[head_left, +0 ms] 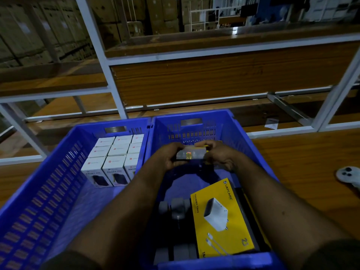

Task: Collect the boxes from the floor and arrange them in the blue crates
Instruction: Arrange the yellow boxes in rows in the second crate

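Hands together over the right crate [229, 121]: left hand [171, 156] and right hand [220, 156] each curl fingers round an end of a small box [191, 153], gripping it above the crate's far end; at 5 o'clock inside lies a yellow box [220, 217]; at 10 o'clock, white boxes [115, 156] fill the left crate [48, 182]

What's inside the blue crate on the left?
The left crate holds white boxes standing in tidy rows at its far end. The left forearm hides part of the rightmost column, so the full count is unclear.
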### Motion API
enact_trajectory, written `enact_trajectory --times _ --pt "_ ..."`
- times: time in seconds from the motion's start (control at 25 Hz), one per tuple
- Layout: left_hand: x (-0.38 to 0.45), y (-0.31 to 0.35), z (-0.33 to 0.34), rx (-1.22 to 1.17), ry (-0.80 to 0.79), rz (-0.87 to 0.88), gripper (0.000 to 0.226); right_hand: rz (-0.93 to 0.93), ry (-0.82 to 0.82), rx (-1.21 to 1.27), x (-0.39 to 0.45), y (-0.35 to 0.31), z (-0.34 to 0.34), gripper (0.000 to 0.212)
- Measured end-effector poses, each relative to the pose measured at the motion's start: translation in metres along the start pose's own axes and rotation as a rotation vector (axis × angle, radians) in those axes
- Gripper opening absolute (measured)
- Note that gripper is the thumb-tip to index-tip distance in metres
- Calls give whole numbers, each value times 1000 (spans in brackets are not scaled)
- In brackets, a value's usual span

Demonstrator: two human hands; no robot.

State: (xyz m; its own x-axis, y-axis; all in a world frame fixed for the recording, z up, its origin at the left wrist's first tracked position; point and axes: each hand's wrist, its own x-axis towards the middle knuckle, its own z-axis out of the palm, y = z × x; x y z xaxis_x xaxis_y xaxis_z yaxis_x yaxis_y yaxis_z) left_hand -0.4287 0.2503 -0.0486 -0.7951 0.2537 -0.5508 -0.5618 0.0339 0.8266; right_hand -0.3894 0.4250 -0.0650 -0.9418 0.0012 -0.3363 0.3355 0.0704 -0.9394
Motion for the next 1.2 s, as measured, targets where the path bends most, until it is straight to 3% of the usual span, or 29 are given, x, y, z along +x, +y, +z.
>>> enact_trajectory --times 0.12,0.24,0.36,0.52,0.56,0.68,0.8,1.0,1.04,1.08,1.12,1.2 --pt "11 -8 5 165 84 -34 13 133 -18 -61 -1 9 5 52" --pt "24 -17 12 141 85 -109 8 233 -15 -66 3 23 7 51" --pt "39 -22 15 117 168 -85 34 216 21 -24 8 31 8 51" --pt "60 -28 17 143 298 -117 15 172 18 -39 17 35 9 47" --pt "71 -30 16 273 360 -124 19 171 16 -61 18 36 9 42" --pt "81 -58 17 1104 383 -44 36 195 27 -124 19 36 6 11" --pt "110 -71 12 1230 493 -21 38 229 32 -164 18 37 4 17" --pt "140 -79 7 1100 433 99 46 195 18 -204 21 38 1 10" --pt "138 -81 6 892 424 105 45 192 17 -225 24 41 1 26" --pt "136 -78 8 517 466 23 45 187 19 -241 25 43 1 37" --pt "130 -72 11 286 444 -38 45 178 8 -248 26 43 2 39" --pt "116 -66 11 412 429 19 43 179 4 -254 25 45 4 37"
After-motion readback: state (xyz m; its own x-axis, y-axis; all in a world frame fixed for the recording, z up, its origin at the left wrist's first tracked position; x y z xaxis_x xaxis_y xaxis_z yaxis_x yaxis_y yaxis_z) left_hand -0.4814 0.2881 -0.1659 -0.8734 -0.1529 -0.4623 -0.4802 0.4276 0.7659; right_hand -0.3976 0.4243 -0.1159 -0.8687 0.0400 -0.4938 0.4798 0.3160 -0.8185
